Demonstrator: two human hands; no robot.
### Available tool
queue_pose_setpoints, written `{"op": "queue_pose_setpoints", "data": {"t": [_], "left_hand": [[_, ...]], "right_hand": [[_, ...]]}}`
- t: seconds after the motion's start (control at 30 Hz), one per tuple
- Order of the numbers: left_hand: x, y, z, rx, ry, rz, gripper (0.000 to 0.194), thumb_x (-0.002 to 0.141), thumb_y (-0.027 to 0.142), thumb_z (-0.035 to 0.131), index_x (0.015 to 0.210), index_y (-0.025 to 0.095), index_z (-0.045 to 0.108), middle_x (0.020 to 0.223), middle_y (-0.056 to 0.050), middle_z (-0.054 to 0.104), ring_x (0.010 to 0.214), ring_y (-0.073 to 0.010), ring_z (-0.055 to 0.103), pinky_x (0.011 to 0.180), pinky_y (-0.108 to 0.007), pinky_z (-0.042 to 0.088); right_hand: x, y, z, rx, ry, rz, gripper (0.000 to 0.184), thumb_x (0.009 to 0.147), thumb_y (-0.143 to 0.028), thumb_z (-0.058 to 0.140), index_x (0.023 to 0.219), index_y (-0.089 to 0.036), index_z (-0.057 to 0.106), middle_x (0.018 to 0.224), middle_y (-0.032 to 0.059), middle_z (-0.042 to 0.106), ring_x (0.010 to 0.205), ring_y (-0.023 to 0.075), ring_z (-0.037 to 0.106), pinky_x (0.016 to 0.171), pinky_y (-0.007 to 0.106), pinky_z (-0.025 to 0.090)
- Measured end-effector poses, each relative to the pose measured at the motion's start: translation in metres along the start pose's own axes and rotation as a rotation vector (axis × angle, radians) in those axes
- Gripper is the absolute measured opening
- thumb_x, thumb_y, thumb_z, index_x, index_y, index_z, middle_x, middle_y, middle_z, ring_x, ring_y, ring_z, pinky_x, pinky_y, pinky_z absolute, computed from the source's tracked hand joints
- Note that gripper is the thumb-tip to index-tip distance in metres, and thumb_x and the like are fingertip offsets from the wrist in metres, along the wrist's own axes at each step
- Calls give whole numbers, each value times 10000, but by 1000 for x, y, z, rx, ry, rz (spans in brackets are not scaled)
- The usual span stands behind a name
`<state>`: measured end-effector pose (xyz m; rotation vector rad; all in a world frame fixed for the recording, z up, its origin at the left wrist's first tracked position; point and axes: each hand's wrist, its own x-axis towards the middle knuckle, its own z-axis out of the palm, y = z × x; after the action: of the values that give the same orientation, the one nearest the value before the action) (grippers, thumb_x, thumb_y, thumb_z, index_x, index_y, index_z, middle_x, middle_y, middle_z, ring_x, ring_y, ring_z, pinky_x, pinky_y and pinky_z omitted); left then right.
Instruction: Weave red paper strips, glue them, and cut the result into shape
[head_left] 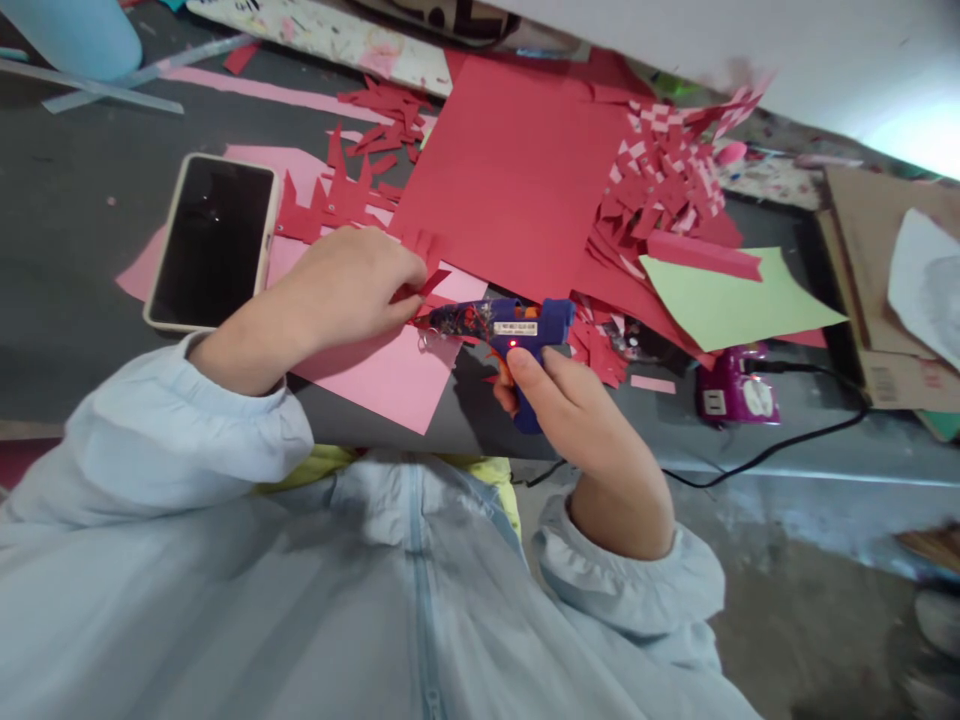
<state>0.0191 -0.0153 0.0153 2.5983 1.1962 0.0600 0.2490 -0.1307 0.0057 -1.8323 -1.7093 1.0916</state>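
My right hand (547, 395) is wrapped round the handle of a blue hot glue gun (517, 320), its red light lit and its nozzle pointing left. Close to that nozzle, my left hand (360, 280) pinches a small strip of red paper (435, 281) between thumb and fingers. Pink paper (390, 380) lies beneath both the strip and the nozzle. Behind my left hand are cut red paper pieces (337, 195) with pointed tips. A big red sheet (517, 170) lies just beyond the glue gun. My left fingertips partly hide where strip and nozzle meet.
A phone (217, 240) lies at my left, near glue sticks (150, 72) and a light-blue container (82, 35). On the right are woven red and pink paper (660, 170), a green sheet (742, 300), a purple box (739, 388) with a black cable (795, 450), and cardboard (892, 280).
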Motion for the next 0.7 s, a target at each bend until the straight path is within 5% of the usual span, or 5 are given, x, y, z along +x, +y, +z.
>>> {"op": "queue_pose_setpoints", "data": {"t": [0.27, 0.5, 0.7], "left_hand": [[-1, 1, 0, 45, 37, 33, 307, 867, 305, 438, 757, 188, 699, 733, -81, 690, 726, -227, 630, 575, -342, 278], [1, 1, 0, 17, 17, 10, 289, 869, 298, 460, 807, 196, 723, 736, -67, 692, 775, -236, 650, 651, -337, 374], [-1, 2, -2, 67, 4, 10, 323, 886, 280, 430, 844, 194, 739, 762, -76, 696, 761, -227, 628, 611, -341, 322]], "right_hand": [[-2, 0, -2, -26, 15, 34, 581, 954, -712, 385, 677, -230, 552, 655, 15, 637, 617, 164, 563, 619, 317, 406], [-1, 4, -3, 94, 35, 34, 567, 932, -723, 431, 665, -239, 556, 662, 15, 622, 632, 168, 552, 622, 330, 416], [-11, 12, -17, 201, 122, 35, 540, 911, -699, 503, 627, -241, 524, 602, 15, 590, 581, 161, 527, 548, 320, 398]]}}
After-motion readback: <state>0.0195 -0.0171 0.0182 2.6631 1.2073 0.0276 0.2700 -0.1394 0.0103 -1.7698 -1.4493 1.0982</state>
